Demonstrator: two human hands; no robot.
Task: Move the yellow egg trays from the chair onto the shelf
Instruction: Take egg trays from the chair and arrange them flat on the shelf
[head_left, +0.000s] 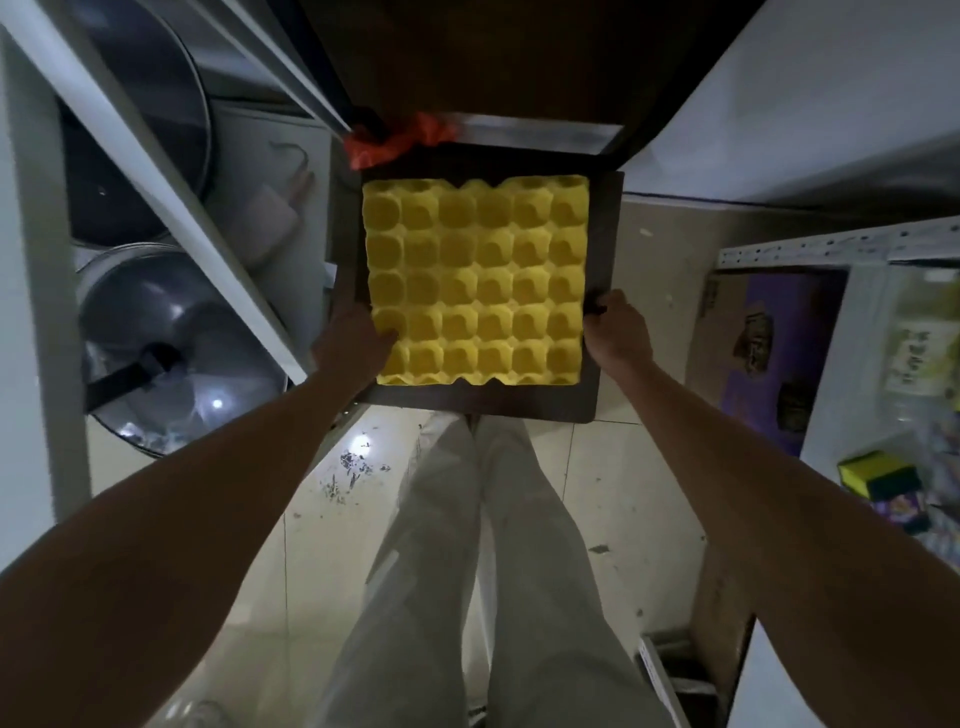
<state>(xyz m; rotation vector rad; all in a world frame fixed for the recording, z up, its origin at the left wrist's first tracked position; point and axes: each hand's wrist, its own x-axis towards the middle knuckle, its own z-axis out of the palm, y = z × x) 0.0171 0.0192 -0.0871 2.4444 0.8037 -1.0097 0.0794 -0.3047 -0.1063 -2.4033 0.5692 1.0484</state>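
Hands first: my left hand (353, 338) curls over the near-left edge of the yellow egg trays (475, 283), thumb in a cup; my right hand (618, 332) is closed against the right side, fingers tucked under out of sight. Trays sit square on the dark chair seat (605, 249), an orange bag (397, 140) behind them. Shelf (171, 197) with pot lids (176, 332) stands to the left. Best lift level, both sides together, so the stack doesn't flex or shed a tray.

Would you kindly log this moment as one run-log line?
phase: grasp | left hand: on trays' left edge | right hand: at right edge | trays: on chair
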